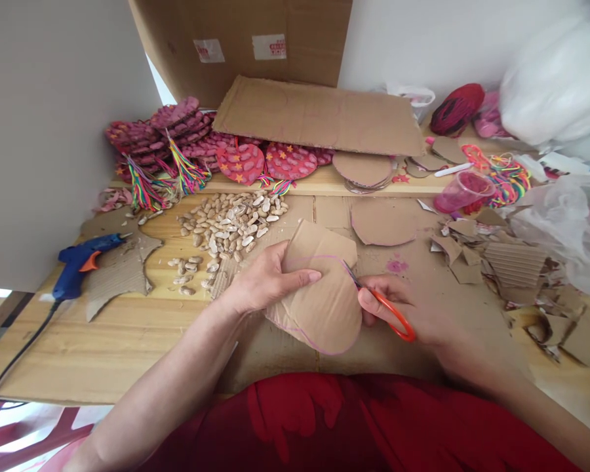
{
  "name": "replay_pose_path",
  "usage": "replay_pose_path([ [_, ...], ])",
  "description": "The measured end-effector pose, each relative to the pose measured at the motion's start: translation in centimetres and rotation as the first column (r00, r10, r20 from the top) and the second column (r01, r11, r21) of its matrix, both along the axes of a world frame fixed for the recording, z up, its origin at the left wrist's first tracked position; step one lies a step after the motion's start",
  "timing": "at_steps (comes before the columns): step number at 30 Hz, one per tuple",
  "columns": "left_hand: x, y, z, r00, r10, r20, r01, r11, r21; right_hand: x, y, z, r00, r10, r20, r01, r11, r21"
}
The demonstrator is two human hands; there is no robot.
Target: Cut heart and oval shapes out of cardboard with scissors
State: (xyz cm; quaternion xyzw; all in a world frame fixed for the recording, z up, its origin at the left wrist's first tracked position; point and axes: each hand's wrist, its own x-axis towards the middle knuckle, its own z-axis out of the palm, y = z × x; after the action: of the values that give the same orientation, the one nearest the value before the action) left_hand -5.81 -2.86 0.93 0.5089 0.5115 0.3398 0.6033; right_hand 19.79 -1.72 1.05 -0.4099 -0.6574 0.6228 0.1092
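A piece of brown cardboard [327,305] with a curved purple line drawn on it is pinched in my left hand [270,276], thumb on top and fingers underneath. My right hand [391,305] grips scissors [391,313] with orange handles. Their blades meet the cardboard's right edge, close to the purple line. Along the lower right the piece has a rounded cut edge; its upper part still has straight sides. Behind it a cut cardboard shape [383,223] with a rounded lower edge lies on the table.
Peanut shells [231,223] are heaped left of centre. A blue glue gun [81,262] rests at the far left by a cardboard offcut [120,275]. Scraps [514,269] pile up at the right. Decorated red pieces [240,164] and a large cardboard sheet [319,118] lie at the back.
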Motion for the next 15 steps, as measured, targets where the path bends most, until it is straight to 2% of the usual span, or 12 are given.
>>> replay_pose_path([
  [4,0.0,-0.1,0.1,1.0,-0.007,-0.01,0.007,1.0,0.002,-0.2,-0.2,-0.2,0.999,-0.027,-0.027,0.025,0.999,-0.044],
  [7,-0.2,0.0,0.2,1.0,0.0,-0.031,0.001,1.0,0.016,0.1,-0.2,-0.7,1.0,-0.022,-0.014,0.022,1.0,-0.02],
  [11,-0.3,0.1,0.1,0.999,-0.022,0.042,0.022,1.0,0.002,0.2,-0.3,-1.1,1.0,-0.019,-0.008,0.02,0.999,0.028],
  [15,-0.2,0.1,0.1,0.999,-0.006,0.049,0.005,1.0,0.007,-0.1,-0.4,-0.9,0.996,-0.089,-0.024,0.087,0.995,-0.052],
])
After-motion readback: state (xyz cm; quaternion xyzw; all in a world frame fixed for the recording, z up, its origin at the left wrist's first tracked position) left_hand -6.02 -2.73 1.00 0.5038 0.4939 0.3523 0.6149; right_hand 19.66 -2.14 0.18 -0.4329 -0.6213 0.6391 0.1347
